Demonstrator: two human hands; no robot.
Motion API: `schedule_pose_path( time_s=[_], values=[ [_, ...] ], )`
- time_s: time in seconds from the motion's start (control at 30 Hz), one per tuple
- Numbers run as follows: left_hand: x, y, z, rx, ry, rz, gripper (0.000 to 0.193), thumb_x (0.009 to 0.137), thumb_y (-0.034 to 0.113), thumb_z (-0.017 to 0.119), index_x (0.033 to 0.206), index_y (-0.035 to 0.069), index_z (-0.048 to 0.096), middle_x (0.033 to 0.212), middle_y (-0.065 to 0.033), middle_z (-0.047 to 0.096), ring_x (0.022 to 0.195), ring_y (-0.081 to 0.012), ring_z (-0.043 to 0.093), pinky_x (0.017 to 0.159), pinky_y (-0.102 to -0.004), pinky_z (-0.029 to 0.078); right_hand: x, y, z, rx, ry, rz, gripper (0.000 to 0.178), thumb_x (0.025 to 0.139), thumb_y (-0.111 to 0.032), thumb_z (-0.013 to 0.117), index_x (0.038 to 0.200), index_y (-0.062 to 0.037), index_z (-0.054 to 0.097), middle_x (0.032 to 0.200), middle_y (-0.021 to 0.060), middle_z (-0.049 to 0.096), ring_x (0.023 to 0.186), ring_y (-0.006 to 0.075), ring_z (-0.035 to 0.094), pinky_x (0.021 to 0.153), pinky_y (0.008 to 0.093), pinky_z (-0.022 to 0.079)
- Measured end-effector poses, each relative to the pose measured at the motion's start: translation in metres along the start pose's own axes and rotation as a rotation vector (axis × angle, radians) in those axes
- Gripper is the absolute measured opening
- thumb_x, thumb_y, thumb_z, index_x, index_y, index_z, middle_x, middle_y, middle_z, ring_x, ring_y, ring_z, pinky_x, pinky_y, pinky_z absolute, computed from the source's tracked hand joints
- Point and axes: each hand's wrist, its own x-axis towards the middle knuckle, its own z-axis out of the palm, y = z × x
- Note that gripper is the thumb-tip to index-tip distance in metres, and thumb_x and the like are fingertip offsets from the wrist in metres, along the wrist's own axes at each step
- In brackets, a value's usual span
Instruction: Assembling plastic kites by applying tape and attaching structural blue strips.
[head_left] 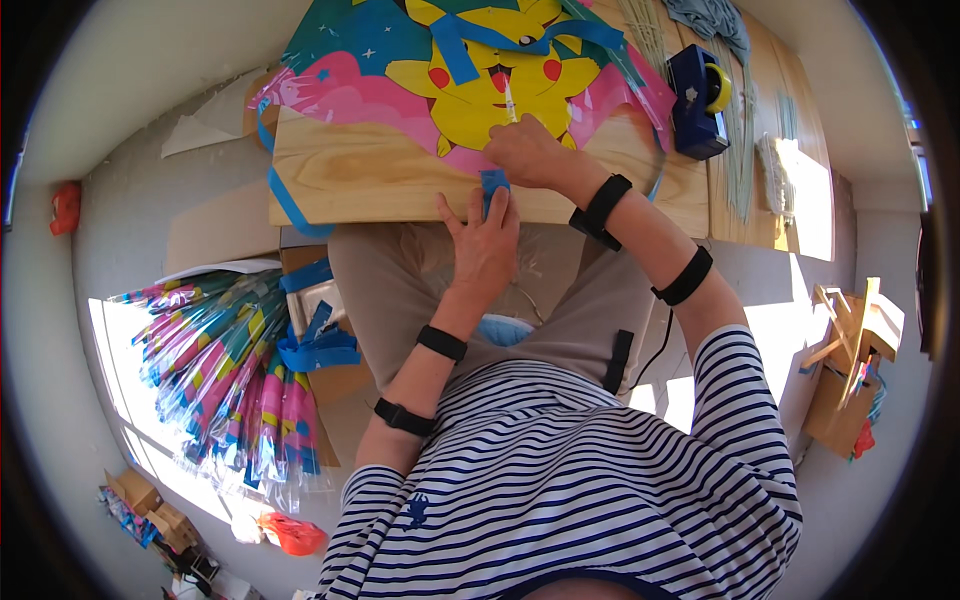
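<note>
A kite-like printed sheet (350, 105) in teal, pink and yellow, with a cartoon animal on it, lies on the wooden table (380, 170). Blue ribbon (455, 55) crosses its upper part, and more hangs off the left side. At the table's front edge my left hand (483, 250) has its fingers on a short blue strip (492, 182), which shows between and above the fingertips. My right hand (530, 155) is closed over the sheet's lower edge, just beyond the strip. A thin, shiny clear piece (509, 105) shows above its knuckles; what the fingers pinch is hidden.
A blue tape dispenser (697, 105) with a yellow roll stands right of the sheet. Thin pale rods (742, 150) and a grey cloth (712, 22) lie beyond it. Many rolled printed sheets in clear wrap (225, 370) fan out at lower left, beside blue ribbon and cardboard.
</note>
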Motion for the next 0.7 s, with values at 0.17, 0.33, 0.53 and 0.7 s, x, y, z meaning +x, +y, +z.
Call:
schedule_pose_path(
  time_s=[0.17, 0.33, 0.53, 0.7],
  values=[
    [0.0004, 0.0003, -0.0007, 0.006, -0.023, -0.01, 0.045, 0.08, 0.011, 0.061, 0.124, 0.001, 0.06, 0.132, -0.0093, 0.048, 0.125, -0.0357, 0.047, 0.107, -0.0792, 0.012, -0.0008, -0.0019, -0.0022, 0.025, -0.015, 0.008, 0.009, 0.075, -0.007, 0.063, 0.08, -0.0108, 0.069, 0.086, 0.0103, 0.063, 0.078, 0.0304, 0.066, 0.066, 0.0433, 0.046],
    [-0.0003, -0.0009, 0.0017, 0.028, -0.049, -0.02, 0.055, 0.075, 0.013, 0.072, 0.127, 0.003, 0.058, 0.137, -0.0086, 0.044, 0.13, -0.035, 0.043, 0.107, -0.0775, 0.014, 0.0005, -0.0016, -0.0006, -0.003, -0.035, 0.014, 0.008, 0.075, -0.01, 0.065, 0.082, -0.0105, 0.07, 0.086, 0.0099, 0.066, 0.078, 0.0298, 0.068, 0.067, 0.0433, 0.046],
    [-0.001, -0.0021, 0.0019, 0.033, -0.067, -0.004, 0.06, 0.073, 0.014, 0.077, 0.128, 0.004, 0.058, 0.145, -0.0065, 0.04, 0.136, -0.0346, 0.038, 0.107, -0.0775, 0.014, 0.0008, -0.0015, 0.0018, -0.003, -0.018, 0.003, 0.009, 0.075, -0.012, 0.066, 0.082, -0.01, 0.071, 0.085, 0.0099, 0.068, 0.078, 0.03, 0.069, 0.067, 0.0434, 0.047],
    [-0.0013, -0.0031, 0.0021, 0.024, -0.068, 0.005, 0.062, 0.072, 0.014, 0.078, 0.129, 0.003, 0.057, 0.144, -0.0059, 0.042, 0.136, -0.0343, 0.038, 0.106, -0.078, 0.014, 0.0029, -0.0019, 0.002, -0.011, -0.044, 0.015, 0.008, 0.076, -0.012, 0.066, 0.081, -0.01, 0.071, 0.085, 0.0107, 0.067, 0.078, 0.0301, 0.069, 0.066, 0.0433, 0.047]
  ],
)
